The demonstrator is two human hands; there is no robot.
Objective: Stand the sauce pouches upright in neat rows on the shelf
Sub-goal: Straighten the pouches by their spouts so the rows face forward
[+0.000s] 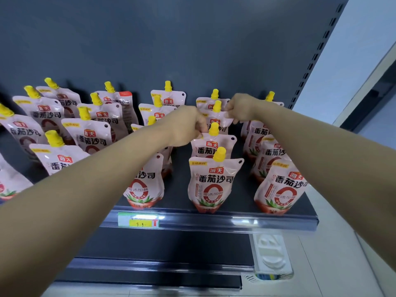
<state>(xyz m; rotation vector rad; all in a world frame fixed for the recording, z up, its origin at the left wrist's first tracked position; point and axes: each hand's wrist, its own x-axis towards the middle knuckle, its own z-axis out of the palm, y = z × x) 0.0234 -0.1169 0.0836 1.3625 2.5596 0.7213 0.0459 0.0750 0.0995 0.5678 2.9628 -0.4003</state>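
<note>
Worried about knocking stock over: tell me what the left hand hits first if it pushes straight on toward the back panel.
Probably the pouch pinched between the left hand and right hand, then the rearmost pouch; depth is unclear.

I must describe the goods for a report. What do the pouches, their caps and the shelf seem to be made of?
Sauce pouches: seemingly flexible plastic film, glossy; it creases and glints.
Yellow caps: probably rigid moulded plastic, ribbed, opaque.
Shelf: looks like dark painted metal, matte, with a clear shiny plastic strip in front.
</note>
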